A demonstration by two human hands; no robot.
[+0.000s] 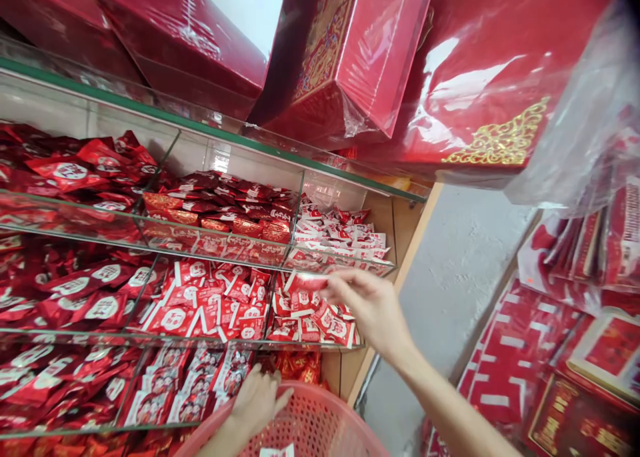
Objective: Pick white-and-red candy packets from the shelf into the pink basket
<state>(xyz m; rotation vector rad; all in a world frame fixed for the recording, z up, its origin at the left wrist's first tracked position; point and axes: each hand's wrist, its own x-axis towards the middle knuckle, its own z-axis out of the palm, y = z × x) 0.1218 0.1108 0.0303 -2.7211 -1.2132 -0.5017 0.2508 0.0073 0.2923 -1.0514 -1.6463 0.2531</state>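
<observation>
My right hand [367, 307] pinches a small red candy packet [306, 281] above the right compartment of a glass bin shelf [300, 257]. That compartment holds a heap of red-and-white candy packets [310, 320]. My left hand [257, 398] grips the rim of a pink plastic basket [320, 420] held low in front of the shelf. A white-and-red packet [277, 451] lies inside the basket.
Tiered glass bins are filled with red wrapped sweets [200, 303]. Large red gift boxes [345, 57] in plastic wrap are stacked on top. More red packs [560, 363] lie at the right. Between them runs a narrow strip of grey floor [450, 290].
</observation>
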